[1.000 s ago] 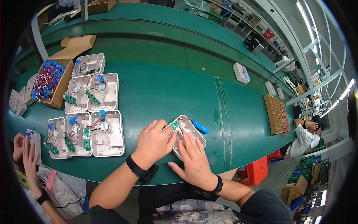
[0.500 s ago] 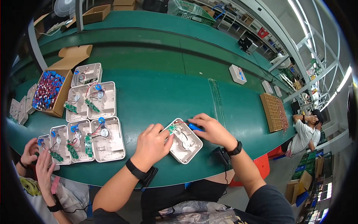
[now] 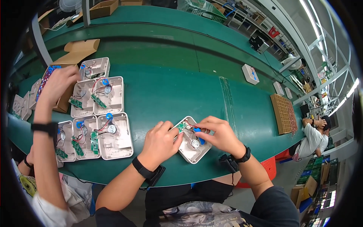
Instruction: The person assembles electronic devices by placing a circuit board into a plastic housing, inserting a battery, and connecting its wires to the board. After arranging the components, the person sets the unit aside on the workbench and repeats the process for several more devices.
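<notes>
Head view: your left hand (image 3: 160, 142) rests on the near-left edge of the white housing (image 3: 193, 145), fingers curled down over its rim to pin it on the green counter (image 3: 170, 87). Your right hand (image 3: 219, 134) comes in from the housing's right side, fingertips pinched on the small blue part (image 3: 198, 136) that sits inside the housing, just beside the round silver disc (image 3: 195, 143) and right of the little green circuit board (image 3: 181, 126).

Keep the left hand pressing flat so the housing cannot skate while you work. Guide the blue part with the fingertips only, and keep the red wires (image 3: 189, 124) out from under it.

Well to the left of the housing stand the open trays of similar housings (image 3: 113, 132). A co-worker's hand (image 3: 58, 81) reaches toward the cardboard box (image 3: 75, 51) beyond them; leave that side to them.
</notes>
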A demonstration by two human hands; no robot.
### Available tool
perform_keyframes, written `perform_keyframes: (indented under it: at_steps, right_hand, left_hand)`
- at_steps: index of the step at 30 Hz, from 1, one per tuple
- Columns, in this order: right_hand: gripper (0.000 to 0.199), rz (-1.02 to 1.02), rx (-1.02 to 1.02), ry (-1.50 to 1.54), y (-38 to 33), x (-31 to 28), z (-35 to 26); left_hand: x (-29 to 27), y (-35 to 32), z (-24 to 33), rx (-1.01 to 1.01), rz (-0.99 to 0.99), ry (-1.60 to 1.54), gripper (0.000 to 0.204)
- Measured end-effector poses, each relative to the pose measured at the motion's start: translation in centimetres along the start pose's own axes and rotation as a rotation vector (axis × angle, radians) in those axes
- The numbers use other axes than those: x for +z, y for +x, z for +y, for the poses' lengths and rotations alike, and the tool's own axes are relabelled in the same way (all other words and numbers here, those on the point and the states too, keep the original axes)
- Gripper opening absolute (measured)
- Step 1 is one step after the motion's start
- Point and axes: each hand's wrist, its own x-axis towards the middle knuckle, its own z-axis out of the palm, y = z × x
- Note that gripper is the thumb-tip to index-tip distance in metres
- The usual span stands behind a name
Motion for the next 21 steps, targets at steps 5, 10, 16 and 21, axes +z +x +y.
perform_keyframes:
  at_steps: [5, 10, 16, 21]
  right_hand:
    - [0.030, 0.087, -0.169, -0.217, 0.0, 1.6, 0.9]
    - [0.030, 0.047, 0.034, -0.101, -1.1, 3.0, 1.4]
    - [0.032, 0.084, -0.069, -0.087, -5.1, 0.8, 0.3]
    - [0.028, 0.054, -0.175, -0.251, -7.7, 1.4, 2.1]
  left_hand:
    - [-0.1, 0.0, 0.0, -0.009, -0.001, 0.011, 0.020]
    - [-0.2, -0.2, 0.2, -0.016, -0.004, 0.000, 0.017]
    - [0.0, -0.3, 0.1, -0.030, -0.023, 0.002, 0.015]
    - [-0.2, 0.1, 0.6, 0.009, -0.021, 0.017, 0.013]
